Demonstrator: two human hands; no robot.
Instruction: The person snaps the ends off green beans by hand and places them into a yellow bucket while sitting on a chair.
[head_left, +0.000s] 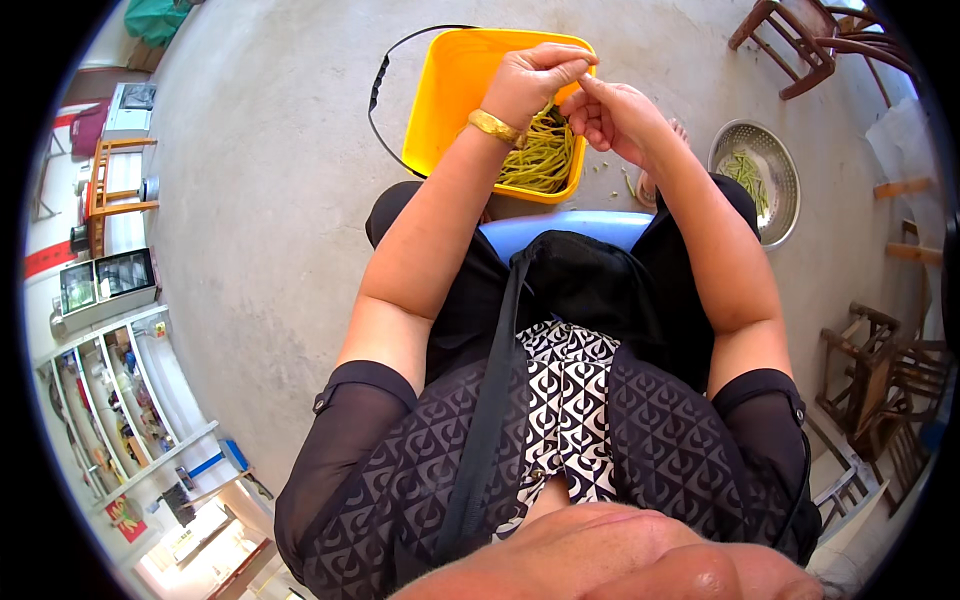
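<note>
My left hand (536, 75), with a gold bangle (495, 127) on its wrist, is above a yellow plastic bucket (442, 97). Its thumb and forefinger are pinched together at the bucket's far right corner. Below its palm, part of a green bean (549, 109) shows, seemingly held by this hand; the rest is hidden. My right hand (611, 112) meets it there, thumb tip against the left fingertips and the other fingers curled. Whether it grips anything is hidden. Long green beans (544, 161) lie in the bucket, whose black handle (377, 90) hangs out to the left.
To the right, a perforated metal colander (791, 184) on the concrete floor (285, 150) holds short bean pieces (744, 176). Bean scraps (628, 180) lie beside the bucket. A blue plastic surface (570, 226) shows between my knees. Wooden chairs (799, 45) stand right; shelving (112, 405) lines the left.
</note>
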